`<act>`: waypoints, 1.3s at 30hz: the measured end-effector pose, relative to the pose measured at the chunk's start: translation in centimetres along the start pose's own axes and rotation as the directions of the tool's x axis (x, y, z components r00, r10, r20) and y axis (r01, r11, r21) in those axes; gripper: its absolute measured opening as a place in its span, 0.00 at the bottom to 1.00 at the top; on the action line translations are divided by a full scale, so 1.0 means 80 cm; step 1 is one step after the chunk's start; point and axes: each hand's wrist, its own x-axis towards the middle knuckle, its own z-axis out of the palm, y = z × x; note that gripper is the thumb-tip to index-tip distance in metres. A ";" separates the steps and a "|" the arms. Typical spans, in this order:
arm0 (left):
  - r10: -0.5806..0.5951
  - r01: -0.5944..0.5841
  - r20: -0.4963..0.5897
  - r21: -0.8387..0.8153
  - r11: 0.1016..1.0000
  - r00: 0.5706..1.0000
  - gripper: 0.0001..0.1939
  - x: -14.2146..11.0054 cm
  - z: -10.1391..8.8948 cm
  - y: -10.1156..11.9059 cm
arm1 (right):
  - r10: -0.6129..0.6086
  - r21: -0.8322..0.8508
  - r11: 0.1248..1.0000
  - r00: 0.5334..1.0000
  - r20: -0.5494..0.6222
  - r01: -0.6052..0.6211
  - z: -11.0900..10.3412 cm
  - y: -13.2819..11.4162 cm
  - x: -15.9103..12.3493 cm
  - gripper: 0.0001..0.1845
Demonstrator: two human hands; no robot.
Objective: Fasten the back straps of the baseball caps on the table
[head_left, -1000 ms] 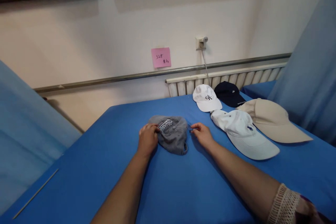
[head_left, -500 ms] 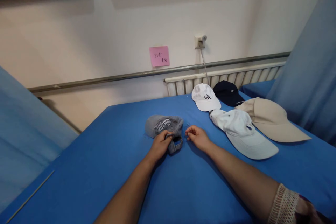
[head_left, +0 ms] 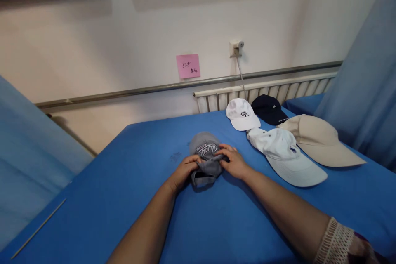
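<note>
A grey baseball cap (head_left: 208,164) with white lettering on its front lies on the blue-covered table, its brim pointing away from me and its rear strap toward me. My left hand (head_left: 185,172) pinches the cap's left edge near the strap. On the other side, my right hand (head_left: 232,162) grips the cap's right edge, fingers over the crown. The crown is partly folded between the two hands, and its inside is hidden.
To the right lie a white cap (head_left: 243,115), a black cap (head_left: 268,109), a pale cap with a horse logo (head_left: 287,156) and a beige wide-brimmed cap (head_left: 324,140). A thin stick (head_left: 38,229) lies at left. Behind are a radiator (head_left: 213,102) and rail (head_left: 139,90).
The grey cap has turned, its brim swinging from the left to the far side, and shifted right. My right hand, apart from it before, has taken hold of its right edge.
</note>
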 end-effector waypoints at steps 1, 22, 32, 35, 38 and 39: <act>0.022 -0.019 -0.063 0.040 0.999 0.998 0.05 0.004 -0.003 -0.003 | -0.024 0.006 1.000 0.999 0.031 0.024 0.000 -0.001 0.000 0.14; 0.522 -0.389 0.087 0.773 0.502 0.848 0.24 -0.026 0.031 0.024 | 0.378 0.188 0.921 0.899 -0.223 -0.341 -0.013 0.022 0.017 0.15; 0.387 -0.232 -0.093 0.666 0.709 0.917 0.10 0.009 0.002 -0.018 | 0.135 0.009 0.990 0.900 -0.414 -0.144 -0.019 0.000 0.008 0.13; 0.301 -0.144 -0.235 0.517 0.844 0.924 0.10 0.014 -0.003 -0.023 | -0.128 -0.050 0.992 0.882 -0.454 0.118 -0.023 -0.027 -0.004 0.13; 0.199 -0.102 -0.324 0.294 0.950 0.925 0.16 0.018 -0.003 -0.027 | -0.215 -0.042 0.976 0.922 -0.323 0.213 -0.022 -0.045 -0.017 0.13; 0.166 -0.096 -0.336 0.215 0.972 0.927 0.17 0.019 -0.002 -0.028 | -0.213 -0.054 0.977 0.950 -0.230 0.206 -0.021 -0.047 -0.019 0.11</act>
